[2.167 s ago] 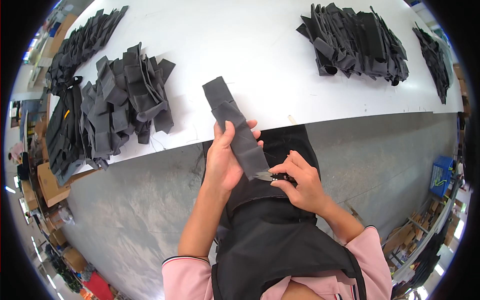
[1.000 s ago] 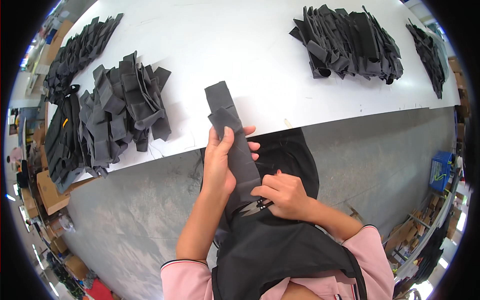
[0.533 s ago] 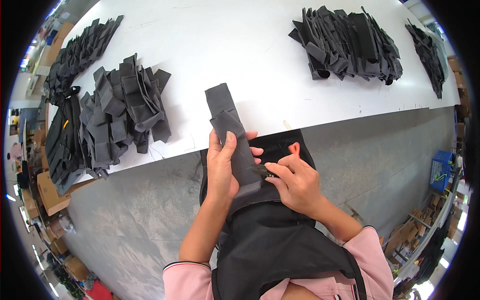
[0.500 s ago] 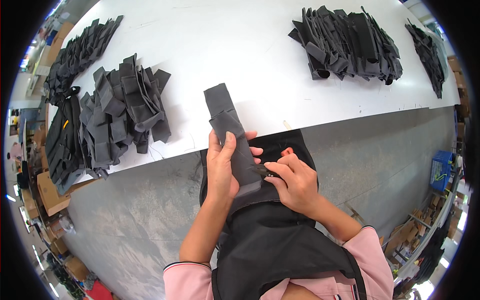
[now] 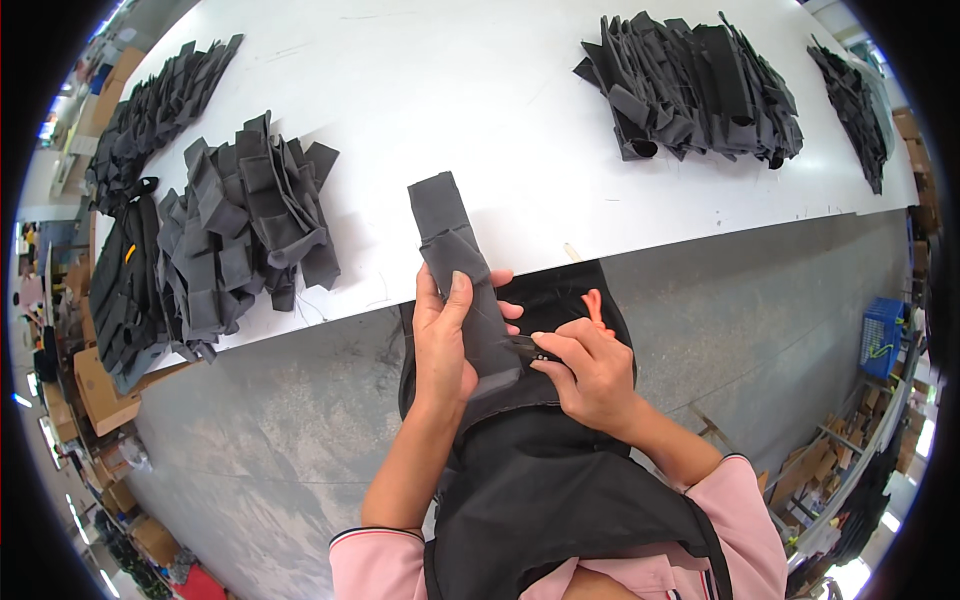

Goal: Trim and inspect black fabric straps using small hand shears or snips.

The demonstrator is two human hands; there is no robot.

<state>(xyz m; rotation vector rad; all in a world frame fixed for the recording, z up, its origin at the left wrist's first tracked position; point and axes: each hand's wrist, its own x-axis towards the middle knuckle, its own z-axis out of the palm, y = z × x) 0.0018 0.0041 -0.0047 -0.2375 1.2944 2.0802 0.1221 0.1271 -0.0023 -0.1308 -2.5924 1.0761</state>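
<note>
A dark grey strip of sewn fabric [image 5: 478, 290], with a folded flap near its far end, slants over the table's front edge. My left hand [image 5: 440, 335] is wrapped round it, thumb on top and fingertips showing past its right side. In my right hand [image 5: 592, 370] are small black thread snips [image 5: 528, 347], their tip at the strip's right edge near its lower end. An orange band [image 5: 597, 308] sticks up behind my right knuckles. Most of the snips' body is hidden by my fingers.
On the white table [image 5: 480, 90] lie a grey fabric heap [image 5: 250, 205] and a black bundle [image 5: 128, 275] at left, and a large dark fabric pile [image 5: 690, 90] far right. A blue crate [image 5: 883, 338] stands right, a cardboard box [image 5: 105, 390] left.
The orange band now stands up higher behind my right hand, where only a small bit showed before. My right hand has shifted slightly; the left still grips the fabric strip.
</note>
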